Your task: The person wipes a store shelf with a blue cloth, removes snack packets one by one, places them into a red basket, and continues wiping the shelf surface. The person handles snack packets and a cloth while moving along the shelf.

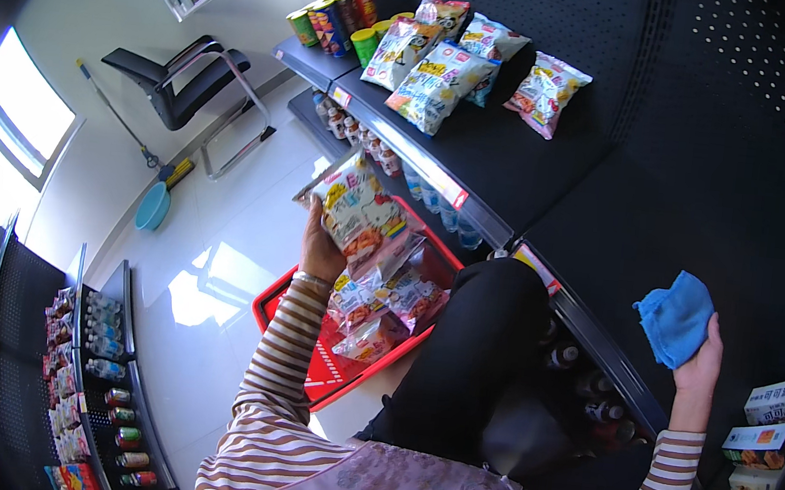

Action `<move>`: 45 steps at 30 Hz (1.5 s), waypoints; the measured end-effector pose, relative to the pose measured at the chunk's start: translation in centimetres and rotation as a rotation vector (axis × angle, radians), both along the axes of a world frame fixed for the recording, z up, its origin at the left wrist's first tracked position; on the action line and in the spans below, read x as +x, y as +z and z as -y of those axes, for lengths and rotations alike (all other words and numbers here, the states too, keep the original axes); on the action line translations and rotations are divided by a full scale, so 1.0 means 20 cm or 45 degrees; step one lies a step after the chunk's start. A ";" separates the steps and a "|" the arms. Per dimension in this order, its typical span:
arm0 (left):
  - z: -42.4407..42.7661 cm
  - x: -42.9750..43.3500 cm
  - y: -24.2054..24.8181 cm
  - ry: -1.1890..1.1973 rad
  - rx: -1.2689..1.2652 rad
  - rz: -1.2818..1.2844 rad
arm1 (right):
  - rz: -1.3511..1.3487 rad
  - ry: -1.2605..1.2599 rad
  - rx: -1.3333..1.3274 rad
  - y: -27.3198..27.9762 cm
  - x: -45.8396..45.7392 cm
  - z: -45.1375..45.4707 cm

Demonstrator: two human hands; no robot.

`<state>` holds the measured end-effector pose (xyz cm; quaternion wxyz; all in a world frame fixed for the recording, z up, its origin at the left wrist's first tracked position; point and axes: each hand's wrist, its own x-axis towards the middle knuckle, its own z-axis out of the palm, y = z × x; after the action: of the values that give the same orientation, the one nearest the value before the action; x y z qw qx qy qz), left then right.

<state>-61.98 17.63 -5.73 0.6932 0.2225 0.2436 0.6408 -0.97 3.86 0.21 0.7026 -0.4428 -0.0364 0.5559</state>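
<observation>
My left hand [324,246] grips a plump snack bag [360,209], white and pink with printed pictures, above a red plastic shopping basket [350,378]. Several similar pink snack bags [386,302] lie inside the basket, which sits on the floor beside my knee. Over the black shelf [632,220] at the right, my right hand [700,356] holds a folded blue cloth [675,318]. Farther back on that shelf lie several snack bags, among them a white one [441,85] and a pink one [548,95] set apart to the right.
Snack canisters [333,23] stand at the shelf's far left. Bottles [374,146] line the lower shelf. Small boxes [776,414] are at the far right. A black chair [179,86], a mop [151,155] and a teal basin [153,206] are by the wall. Another stocked shelf [86,356] is at left.
</observation>
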 end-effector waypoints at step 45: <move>-1.64 1.43 0.12 0.529 0.770 -2.148 | -0.080 0.166 0.199 0.13 -0.19 0.05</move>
<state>-33.29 50.36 -3.33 0.0692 0.7397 0.5257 0.4143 -4.75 2.81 2.90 0.6982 -0.3657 -0.0863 0.6093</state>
